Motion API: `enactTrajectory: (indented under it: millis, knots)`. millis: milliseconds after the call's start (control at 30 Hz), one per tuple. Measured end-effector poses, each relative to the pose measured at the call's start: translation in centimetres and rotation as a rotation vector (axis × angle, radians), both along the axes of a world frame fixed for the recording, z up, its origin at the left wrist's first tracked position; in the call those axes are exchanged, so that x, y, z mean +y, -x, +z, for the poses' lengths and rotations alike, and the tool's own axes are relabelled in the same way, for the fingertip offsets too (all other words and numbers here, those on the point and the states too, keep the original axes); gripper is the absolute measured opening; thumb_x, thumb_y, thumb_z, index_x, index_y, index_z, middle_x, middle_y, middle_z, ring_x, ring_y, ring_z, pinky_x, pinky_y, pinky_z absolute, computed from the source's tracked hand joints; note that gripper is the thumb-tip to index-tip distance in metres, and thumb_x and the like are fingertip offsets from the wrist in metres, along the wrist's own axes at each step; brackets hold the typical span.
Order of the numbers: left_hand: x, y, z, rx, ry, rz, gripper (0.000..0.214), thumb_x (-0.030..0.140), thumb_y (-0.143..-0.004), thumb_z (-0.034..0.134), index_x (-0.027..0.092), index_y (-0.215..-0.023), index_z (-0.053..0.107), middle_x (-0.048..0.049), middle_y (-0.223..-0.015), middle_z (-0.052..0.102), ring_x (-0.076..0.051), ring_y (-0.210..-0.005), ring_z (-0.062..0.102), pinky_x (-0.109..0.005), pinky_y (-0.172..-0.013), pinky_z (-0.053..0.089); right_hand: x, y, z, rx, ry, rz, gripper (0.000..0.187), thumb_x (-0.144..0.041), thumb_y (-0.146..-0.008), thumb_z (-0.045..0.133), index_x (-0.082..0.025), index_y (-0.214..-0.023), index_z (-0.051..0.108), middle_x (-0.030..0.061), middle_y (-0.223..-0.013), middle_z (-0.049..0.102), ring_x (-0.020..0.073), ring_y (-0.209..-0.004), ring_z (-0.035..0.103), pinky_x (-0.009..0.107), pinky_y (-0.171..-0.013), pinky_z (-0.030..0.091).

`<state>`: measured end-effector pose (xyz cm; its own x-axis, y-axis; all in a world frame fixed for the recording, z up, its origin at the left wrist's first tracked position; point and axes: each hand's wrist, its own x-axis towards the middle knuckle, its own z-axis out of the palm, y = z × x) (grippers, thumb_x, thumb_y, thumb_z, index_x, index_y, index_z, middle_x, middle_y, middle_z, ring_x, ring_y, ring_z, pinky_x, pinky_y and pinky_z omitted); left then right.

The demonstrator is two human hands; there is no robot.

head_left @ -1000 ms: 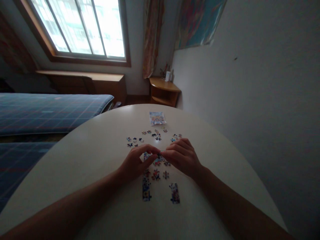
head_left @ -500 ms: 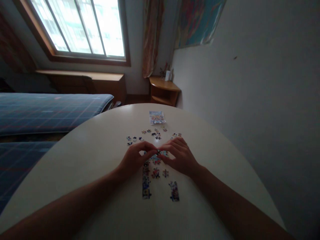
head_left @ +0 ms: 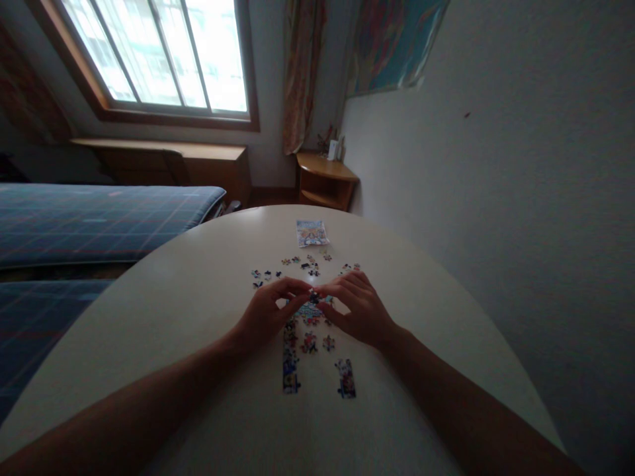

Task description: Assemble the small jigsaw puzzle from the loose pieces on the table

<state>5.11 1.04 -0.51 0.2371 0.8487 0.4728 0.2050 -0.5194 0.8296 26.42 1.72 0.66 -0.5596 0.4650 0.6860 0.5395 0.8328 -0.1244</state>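
Between the fingertips of both hands is a small dark jigsaw puzzle piece (head_left: 314, 297), held just above the joined puzzle section. My left hand (head_left: 268, 307) pinches it from the left with thumb and forefinger. From the other side my right hand (head_left: 360, 305) grips it the same way, its other fingers curled. Beneath them lies the partly joined puzzle (head_left: 308, 309), bluish at the top and partly hidden by the hands. A joined strip (head_left: 290, 363) runs down its left side. Nearer me are a joined reddish cluster (head_left: 309, 343), a single piece (head_left: 328, 343) and a short joined strip (head_left: 346, 379).
Loose puzzle pieces (head_left: 312, 268) are scattered beyond the hands, with more at the left (head_left: 256, 274) and by the right knuckles. A printed picture sheet (head_left: 312, 233) lies at the far side of the round white table (head_left: 198, 291). A plaid mattress (head_left: 99, 221) stands left; a wall, right.
The held piece has risen slightly and shows more between the fingertips. Both hands' fingertips have shifted a little upward; the pieces on the table look unmoved.
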Motion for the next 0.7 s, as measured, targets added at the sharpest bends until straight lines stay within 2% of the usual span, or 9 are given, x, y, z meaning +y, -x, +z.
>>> enactTrajectory:
  millis: [400,567,700]
  knots:
    - [0.0,0.0,-0.2,0.025,-0.023,-0.001,0.01,0.022,-0.084,0.066,0.018,-0.093,0.068,-0.0028,-0.084,0.074,-0.013,-0.072,0.068,-0.023,-0.065,0.056,-0.1,0.0,0.3,-0.005,-0.006,0.017,0.019,-0.028,-0.089,0.065,-0.023,-0.107,0.063,0.0019,-0.09,0.072,0.018,-0.085,0.062,0.036,-0.085,0.041]
    - [0.1,0.0,-0.3,0.057,-0.05,-0.013,0.009,0.02,-0.087,0.062,0.019,-0.094,0.067,-0.0027,-0.086,0.073,-0.013,-0.076,0.068,-0.025,-0.071,0.056,-0.1,0.0,0.4,0.001,0.006,0.017,0.017,-0.028,-0.087,0.066,-0.022,-0.103,0.064,0.0021,-0.088,0.072,0.018,-0.084,0.062,0.036,-0.085,0.042]
    - [-0.1,0.1,-0.3,0.128,-0.069,-0.024,0.01,0.021,-0.089,0.058,0.019,-0.096,0.066,-0.003,-0.087,0.072,-0.014,-0.079,0.068,-0.027,-0.074,0.054,-0.2,-0.5,1.2,-0.028,0.052,0.026,0.014,-0.028,-0.088,0.065,-0.021,-0.1,0.065,0.0021,-0.088,0.072,0.0177,-0.084,0.063,0.035,-0.085,0.042]
